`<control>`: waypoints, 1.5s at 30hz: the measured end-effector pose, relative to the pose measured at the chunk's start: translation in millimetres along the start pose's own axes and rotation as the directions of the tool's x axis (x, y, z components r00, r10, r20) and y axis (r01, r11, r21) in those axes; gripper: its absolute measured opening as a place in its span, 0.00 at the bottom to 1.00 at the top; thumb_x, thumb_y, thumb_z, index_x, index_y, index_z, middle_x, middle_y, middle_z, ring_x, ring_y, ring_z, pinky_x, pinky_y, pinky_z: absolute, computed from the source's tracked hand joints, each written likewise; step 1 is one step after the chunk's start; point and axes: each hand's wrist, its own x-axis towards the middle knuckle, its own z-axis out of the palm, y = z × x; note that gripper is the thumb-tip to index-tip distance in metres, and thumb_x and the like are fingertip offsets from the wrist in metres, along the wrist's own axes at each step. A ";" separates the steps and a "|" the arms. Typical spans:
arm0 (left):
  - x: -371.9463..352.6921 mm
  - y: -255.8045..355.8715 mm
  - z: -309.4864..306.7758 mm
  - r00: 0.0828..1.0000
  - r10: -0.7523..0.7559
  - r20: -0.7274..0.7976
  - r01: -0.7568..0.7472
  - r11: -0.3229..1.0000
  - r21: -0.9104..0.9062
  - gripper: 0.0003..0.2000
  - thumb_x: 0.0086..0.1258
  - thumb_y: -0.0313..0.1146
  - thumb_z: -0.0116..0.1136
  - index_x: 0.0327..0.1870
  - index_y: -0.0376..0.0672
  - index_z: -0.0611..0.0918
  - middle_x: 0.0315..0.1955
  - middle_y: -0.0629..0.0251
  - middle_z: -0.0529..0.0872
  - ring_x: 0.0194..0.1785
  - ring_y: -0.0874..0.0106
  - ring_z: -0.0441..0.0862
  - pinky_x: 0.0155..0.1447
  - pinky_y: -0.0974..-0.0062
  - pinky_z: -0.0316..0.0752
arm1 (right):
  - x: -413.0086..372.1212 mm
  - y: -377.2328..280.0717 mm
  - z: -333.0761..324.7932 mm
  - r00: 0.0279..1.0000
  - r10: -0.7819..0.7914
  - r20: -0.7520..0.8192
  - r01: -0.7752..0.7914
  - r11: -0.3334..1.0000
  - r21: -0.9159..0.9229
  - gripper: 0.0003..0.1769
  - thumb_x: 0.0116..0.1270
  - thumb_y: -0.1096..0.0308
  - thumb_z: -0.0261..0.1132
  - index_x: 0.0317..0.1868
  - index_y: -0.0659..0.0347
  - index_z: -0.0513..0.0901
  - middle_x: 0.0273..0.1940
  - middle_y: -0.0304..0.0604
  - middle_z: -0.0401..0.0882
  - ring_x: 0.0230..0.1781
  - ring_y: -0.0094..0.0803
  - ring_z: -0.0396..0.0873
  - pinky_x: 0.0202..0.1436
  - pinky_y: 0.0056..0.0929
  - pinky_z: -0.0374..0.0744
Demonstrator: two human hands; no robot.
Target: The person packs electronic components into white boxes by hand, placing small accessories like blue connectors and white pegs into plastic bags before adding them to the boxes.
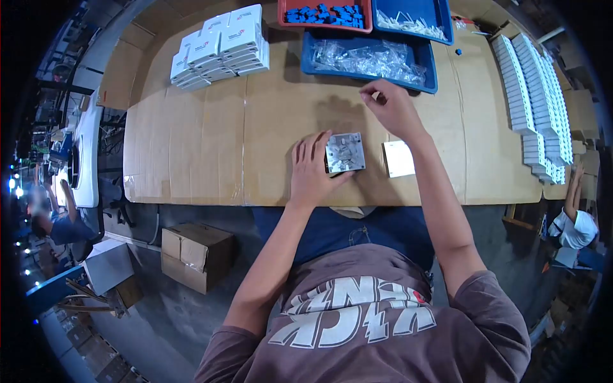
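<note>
My left hand [313,167] is wrapped round the left side of a small square box [345,153], open at the top, with greyish contents showing inside. Above and to the right of that box, my right hand [391,108] is raised with thumb and fingers curled together; whatever it may hold is too small to make out. A white square piece [400,159] lies on the cardboard beside my right forearm. Beyond my right hand sits a blue tray [370,78] of clear plastic bags.
White boxes [220,48] are stacked at the back left, and long stacks of white boxes [533,102] stand at the right. A red tray [325,27] holds blue parts; another blue tray [447,22] holds white sticks. People are visible at both sides.
</note>
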 end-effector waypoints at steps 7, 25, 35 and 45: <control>3.0 -2.0 -2.4 1.000 -0.006 0.019 0.006 1.000 -0.014 0.47 0.50 0.56 0.79 0.71 0.43 0.73 0.65 0.56 0.78 0.71 0.57 0.72 0.78 0.50 0.59 | 116.8 34.9 3.4 0.976 -0.109 -0.187 0.072 0.979 -0.191 0.12 0.70 0.62 0.68 0.50 0.56 0.87 0.42 0.45 0.91 0.43 0.47 0.88 0.45 0.40 0.83; 8.3 -1.9 -2.7 0.998 -0.045 0.033 0.046 0.999 -0.022 0.46 0.48 0.54 0.80 0.68 0.41 0.75 0.63 0.57 0.78 0.70 0.55 0.71 0.76 0.51 0.59 | 131.7 25.2 22.7 0.946 0.302 -0.115 -0.085 0.575 0.814 0.16 0.75 0.73 0.67 0.59 0.72 0.82 0.44 0.47 0.88 0.42 0.32 0.87 0.48 0.27 0.85; 7.4 0.6 1.5 1.000 0.008 0.001 -0.008 1.000 0.009 0.46 0.47 0.55 0.81 0.68 0.43 0.74 0.63 0.58 0.78 0.69 0.55 0.71 0.75 0.51 0.61 | -49.7 -9.2 -0.3 0.855 0.488 0.174 -0.359 0.315 0.879 0.12 0.76 0.74 0.63 0.54 0.72 0.80 0.50 0.53 0.87 0.45 0.34 0.88 0.51 0.29 0.87; 3.2 -3.0 -1.0 0.999 -0.022 0.030 0.024 0.998 -0.055 0.50 0.45 0.47 0.83 0.73 0.46 0.71 0.61 0.56 0.80 0.68 0.54 0.73 0.76 0.52 0.61 | -62.5 -4.9 37.0 0.860 0.491 0.142 -0.407 0.490 0.771 0.12 0.79 0.69 0.63 0.56 0.67 0.83 0.41 0.44 0.87 0.40 0.30 0.88 0.49 0.31 0.89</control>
